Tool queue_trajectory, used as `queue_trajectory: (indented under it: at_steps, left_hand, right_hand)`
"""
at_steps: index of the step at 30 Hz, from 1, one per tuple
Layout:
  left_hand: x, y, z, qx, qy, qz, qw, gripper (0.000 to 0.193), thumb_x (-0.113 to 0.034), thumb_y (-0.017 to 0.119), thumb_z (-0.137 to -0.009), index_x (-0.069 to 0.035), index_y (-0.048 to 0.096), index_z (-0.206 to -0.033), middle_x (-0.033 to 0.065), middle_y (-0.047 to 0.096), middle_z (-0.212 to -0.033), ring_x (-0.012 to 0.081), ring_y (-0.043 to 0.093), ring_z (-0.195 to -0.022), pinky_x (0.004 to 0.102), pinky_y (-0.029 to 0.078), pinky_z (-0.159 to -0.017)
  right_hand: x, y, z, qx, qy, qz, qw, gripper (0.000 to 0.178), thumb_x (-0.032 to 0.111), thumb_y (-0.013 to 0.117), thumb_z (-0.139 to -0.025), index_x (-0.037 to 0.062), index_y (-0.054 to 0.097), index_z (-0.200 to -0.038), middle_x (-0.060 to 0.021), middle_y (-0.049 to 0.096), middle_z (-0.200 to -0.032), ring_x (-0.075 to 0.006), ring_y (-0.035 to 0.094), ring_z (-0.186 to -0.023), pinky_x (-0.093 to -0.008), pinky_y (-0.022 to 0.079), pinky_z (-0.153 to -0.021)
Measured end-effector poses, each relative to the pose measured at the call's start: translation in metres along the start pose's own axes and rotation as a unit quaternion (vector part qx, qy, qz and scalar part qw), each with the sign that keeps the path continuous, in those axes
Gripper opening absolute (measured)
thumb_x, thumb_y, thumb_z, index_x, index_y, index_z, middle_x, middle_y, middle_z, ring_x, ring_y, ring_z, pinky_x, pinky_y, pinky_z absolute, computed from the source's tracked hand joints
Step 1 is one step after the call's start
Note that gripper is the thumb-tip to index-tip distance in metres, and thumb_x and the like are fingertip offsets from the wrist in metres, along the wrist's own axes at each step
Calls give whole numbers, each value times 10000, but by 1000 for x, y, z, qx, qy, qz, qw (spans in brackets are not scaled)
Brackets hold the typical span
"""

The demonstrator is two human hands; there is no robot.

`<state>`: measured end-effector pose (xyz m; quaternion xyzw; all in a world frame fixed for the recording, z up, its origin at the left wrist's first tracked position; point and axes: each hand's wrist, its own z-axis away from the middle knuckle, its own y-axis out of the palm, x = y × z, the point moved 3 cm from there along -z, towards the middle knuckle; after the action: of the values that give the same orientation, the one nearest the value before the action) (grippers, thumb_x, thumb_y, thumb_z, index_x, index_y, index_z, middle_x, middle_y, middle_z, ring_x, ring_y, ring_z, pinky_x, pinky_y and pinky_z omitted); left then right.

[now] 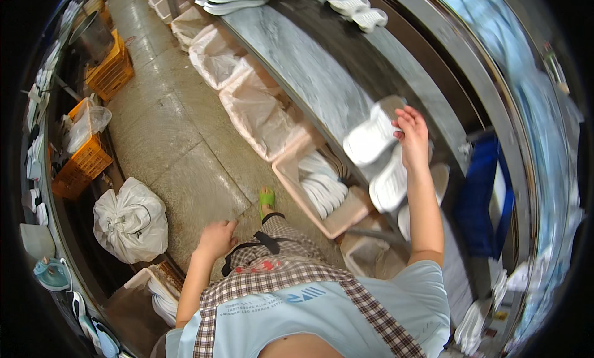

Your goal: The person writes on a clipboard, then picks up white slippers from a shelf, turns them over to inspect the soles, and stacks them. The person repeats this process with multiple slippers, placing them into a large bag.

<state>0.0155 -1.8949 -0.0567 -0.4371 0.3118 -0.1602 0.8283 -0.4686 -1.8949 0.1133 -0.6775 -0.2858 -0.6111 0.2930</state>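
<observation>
The white shoe (366, 142) is near the grey worktop's (291, 61) aisle-side edge — bins (260, 120), then open floor (179, 166) beyond — against your right hand (409, 128), fingers bent; I cannot tell whether they grip it. Your left hand (216, 239), half-curled, hangs above that floor.

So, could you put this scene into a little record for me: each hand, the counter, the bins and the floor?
Left hand: low over the floor, nothing visible in it
Right hand: at the edge of a white shoe; grip unclear
Counter: grey, with more white shoes
Nearest bin: pinkish, holding white pieces
Floor, left side: orange crates, tied white bag
</observation>
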Motion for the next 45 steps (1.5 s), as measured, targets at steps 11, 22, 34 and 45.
queue_trajectory:
  at_steps: [11, 22, 34, 45]
  left_hand:
    - [28, -44, -89, 17, -141, 96, 985, 421, -292, 650, -803, -102, 532, -1160, 158, 613, -1024, 357, 579, -981, 465, 467, -810]
    - [43, -37, -133, 78, -169, 122, 975, 399, -320, 666, -782, -102, 561, -1099, 133, 636, -945, 337, 608, -922, 455, 482, -765]
    - [72, -52, -129, 87, -230, 119, 962, 375, -323, 657, -782, -87, 576, -1062, 136, 628, -967, 324, 607, -928, 451, 489, -763]
    - [156, -100, -144, -2, -138, 160, 977, 454, -282, 650, -785, -93, 521, -1177, 160, 586, -1053, 333, 598, -959, 425, 497, -787]
  right_hand:
    - [-142, 49, -434, 15, -123, 500, 857, 512, 111, 625, -822, -10, 445, -1286, -151, 575, -1140, -271, 613, -937, -361, 500, -811]
    - [-158, 55, -571, -174, 138, -280, 934, 226, 94, 588, -827, -54, 526, -985, -128, 529, -905, -238, 551, -840, -331, 518, -822]
    - [-167, 198, -598, -87, 171, -54, 980, 471, 179, 635, -825, -7, 448, -1216, -180, 441, -1240, -320, 538, -981, -384, 523, -681]
    - [-91, 216, -430, -76, 288, -208, 932, 148, 156, 537, -821, 57, 496, -924, -102, 547, -1036, -255, 514, -860, -378, 480, -631]
